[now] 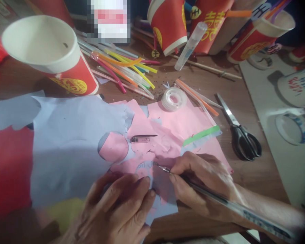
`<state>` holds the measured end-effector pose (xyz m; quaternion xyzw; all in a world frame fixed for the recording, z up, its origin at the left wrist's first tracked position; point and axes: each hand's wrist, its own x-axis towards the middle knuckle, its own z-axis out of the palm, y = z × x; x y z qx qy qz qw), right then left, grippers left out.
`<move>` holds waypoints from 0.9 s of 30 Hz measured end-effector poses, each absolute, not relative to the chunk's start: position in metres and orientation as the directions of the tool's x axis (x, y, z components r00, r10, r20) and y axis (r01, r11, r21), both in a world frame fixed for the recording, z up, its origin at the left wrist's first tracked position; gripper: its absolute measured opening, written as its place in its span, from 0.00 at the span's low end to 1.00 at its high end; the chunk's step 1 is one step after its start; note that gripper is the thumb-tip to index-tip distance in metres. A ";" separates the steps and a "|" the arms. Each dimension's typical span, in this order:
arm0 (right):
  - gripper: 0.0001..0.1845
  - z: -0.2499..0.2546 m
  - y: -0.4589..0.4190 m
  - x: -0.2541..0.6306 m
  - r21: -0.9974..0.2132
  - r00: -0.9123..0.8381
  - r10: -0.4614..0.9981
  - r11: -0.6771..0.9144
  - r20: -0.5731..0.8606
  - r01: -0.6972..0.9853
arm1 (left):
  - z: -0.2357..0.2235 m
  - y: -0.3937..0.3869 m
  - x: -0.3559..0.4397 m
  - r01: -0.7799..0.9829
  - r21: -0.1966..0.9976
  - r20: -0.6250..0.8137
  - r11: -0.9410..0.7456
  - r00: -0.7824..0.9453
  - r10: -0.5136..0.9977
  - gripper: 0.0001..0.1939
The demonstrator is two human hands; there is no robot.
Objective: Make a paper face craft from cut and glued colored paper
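Note:
My right hand (pixel 205 184) is closed around a clear-barrelled pen (pixel 235 207). The pen's tip touches, or hovers just over, a small pale paper piece (pixel 147 166) with dark curved marks drawn on it. My left hand (pixel 122 203) lies over the near side of that piece, fingers stretched out and pressing the paper; they hide part of it. Pink paper (pixel 167 118) lies beyond the hands. On it rest a black-and-clear pen cap (pixel 143 139) and a roll of clear tape (pixel 166 101). Left of the cap, a round hole in the pale blue paper (pixel 66 145) shows pink.
Black-handled scissors (pixel 240 135) lie at the right. Colored straws (pixel 122 67) are piled behind the papers. A red and white paper cup (pixel 78 74) stands at the left; more cups (pixel 167 23) and a clear tube (pixel 190 47) are at the back.

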<state>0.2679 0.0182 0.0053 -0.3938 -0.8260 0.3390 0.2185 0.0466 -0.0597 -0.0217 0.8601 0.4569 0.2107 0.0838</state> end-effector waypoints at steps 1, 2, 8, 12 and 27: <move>0.07 0.006 0.019 0.268 -0.733 -0.597 0.798 0.454 0.082 0.506 | -0.022 -0.060 0.047 0.747 0.354 0.290 -0.563 0.485 0.825 0.13; 0.08 0.007 0.019 0.268 -0.737 -0.595 0.800 0.445 0.072 0.509 | -0.021 -0.060 0.047 0.739 0.378 0.291 -0.557 0.476 0.830 0.12; 0.07 0.006 0.018 0.267 -0.771 -0.537 0.834 0.423 0.126 0.476 | -0.017 -0.059 0.046 0.724 0.412 0.257 -0.553 0.490 0.833 0.12; 0.08 0.010 0.020 0.270 -0.811 -0.508 0.853 0.381 0.122 0.444 | -0.017 -0.060 0.045 0.721 0.417 0.233 -0.553 0.503 0.832 0.13; 0.06 0.004 0.019 0.267 -0.835 -0.584 0.806 0.385 0.097 0.393 | -0.019 -0.061 0.047 0.716 0.454 0.277 -0.530 0.452 0.848 0.11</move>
